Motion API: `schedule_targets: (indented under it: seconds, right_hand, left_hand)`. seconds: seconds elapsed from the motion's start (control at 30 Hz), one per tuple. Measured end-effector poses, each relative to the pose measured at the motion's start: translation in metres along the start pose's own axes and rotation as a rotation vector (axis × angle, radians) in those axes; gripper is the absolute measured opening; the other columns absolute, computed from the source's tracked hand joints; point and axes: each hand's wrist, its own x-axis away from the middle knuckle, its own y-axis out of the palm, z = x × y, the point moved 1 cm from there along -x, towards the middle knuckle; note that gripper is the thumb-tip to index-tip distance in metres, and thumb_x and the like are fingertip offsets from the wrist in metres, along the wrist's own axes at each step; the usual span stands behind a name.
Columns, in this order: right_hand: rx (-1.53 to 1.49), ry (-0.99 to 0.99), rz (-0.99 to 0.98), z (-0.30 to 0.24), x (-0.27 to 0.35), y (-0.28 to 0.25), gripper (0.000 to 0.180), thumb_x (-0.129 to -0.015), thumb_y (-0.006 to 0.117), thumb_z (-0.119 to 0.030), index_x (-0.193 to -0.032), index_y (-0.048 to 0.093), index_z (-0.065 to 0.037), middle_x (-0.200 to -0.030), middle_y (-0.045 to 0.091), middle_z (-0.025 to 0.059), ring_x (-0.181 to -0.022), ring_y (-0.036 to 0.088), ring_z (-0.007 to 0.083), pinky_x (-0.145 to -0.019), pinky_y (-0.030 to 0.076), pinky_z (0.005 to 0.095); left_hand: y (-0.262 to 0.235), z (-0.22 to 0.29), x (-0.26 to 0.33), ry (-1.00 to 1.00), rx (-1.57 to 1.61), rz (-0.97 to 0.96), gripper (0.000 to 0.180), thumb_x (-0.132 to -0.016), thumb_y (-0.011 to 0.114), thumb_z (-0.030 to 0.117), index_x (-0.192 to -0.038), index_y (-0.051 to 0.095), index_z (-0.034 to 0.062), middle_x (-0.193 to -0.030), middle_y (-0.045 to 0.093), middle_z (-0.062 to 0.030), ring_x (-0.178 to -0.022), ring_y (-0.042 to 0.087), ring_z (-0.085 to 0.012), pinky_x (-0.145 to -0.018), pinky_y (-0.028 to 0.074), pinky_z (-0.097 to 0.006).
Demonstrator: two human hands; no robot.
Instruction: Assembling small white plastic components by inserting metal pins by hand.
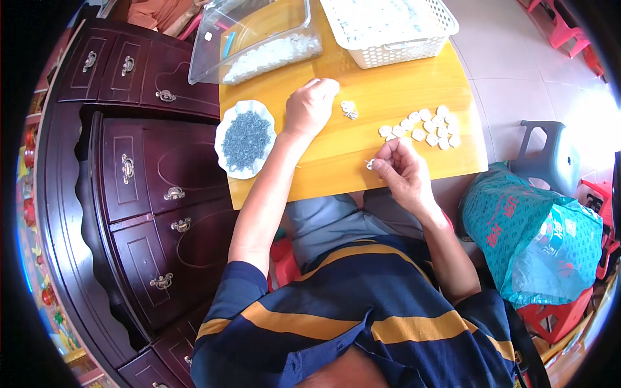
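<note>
My right hand [406, 171] is over the table's near edge, thumb and fingertips pinching a small white plastic piece [370, 164]. My left hand [312, 107] is curled closed above the middle of the table, back up. Its fingertips are hidden, so whatever it may hold does not show. Just right of it lies a little group of metal pins [351, 115] beside a white piece [347, 105]. Several flat white pieces [418, 134] are spread beyond my right hand. Left of my left forearm stands a white scalloped dish [220, 145] full of dark grey pins [246, 140].
On the yellow table [330, 171], a clear plastic box [207, 55] with white pieces stands far left, a white perforated basket [388, 57] far right. Dark wooden drawers [162, 161] flank the left. A teal bag [537, 233] and a grey-blue stool [550, 155] are at right.
</note>
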Motion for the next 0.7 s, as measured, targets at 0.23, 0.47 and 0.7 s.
schedule_targets:
  seconds: [0.23, 0.47, 0.7]
  right_hand:
    - [-0.086, 0.017, 0.014, 0.0, 0.0, 0.0, 0.014, -0.1, 0.069, -0.007, -0.101, 0.055, -0.006, -0.088, 0.06, -0.0039, -0.076, 0.053, 0.0028, -0.07, 0.045, 0.0189]
    - [-0.135, 0.004, 0.062, -0.002, 0.002, 0.007, 0.011, -0.097, 0.071, -0.004, -0.098, 0.06, -0.003, -0.08, 0.052, -0.0076, -0.072, 0.045, 0.0009, -0.064, 0.04, 0.0178]
    - [-0.121, 0.004, 0.046, -0.006, 0.005, 0.011, 0.01, -0.098, 0.07, -0.004, -0.099, 0.06, -0.004, -0.082, 0.053, -0.0076, -0.072, 0.045, 0.0008, -0.064, 0.039, 0.0179]
  left_hand:
    - [-0.037, 0.018, 0.041, -0.29, 0.643, 0.049, 0.017, -0.103, 0.063, 0.011, -0.113, 0.07, -0.0008, -0.088, 0.074, -0.0081, -0.073, 0.07, -0.0107, -0.066, 0.055, -0.025]
    - [-0.038, 0.051, 0.091, -0.39, 0.975, -0.048, 0.019, -0.101, 0.065, 0.006, -0.118, 0.067, -0.0031, -0.097, 0.073, -0.0081, -0.083, 0.07, -0.0115, -0.078, 0.057, -0.025]
    - [-0.041, 0.068, 0.103, -0.381, 1.032, -0.126, 0.019, -0.1, 0.064, 0.0, -0.118, 0.066, -0.0027, -0.099, 0.072, -0.0058, -0.086, 0.068, -0.0085, -0.079, 0.057, -0.024]
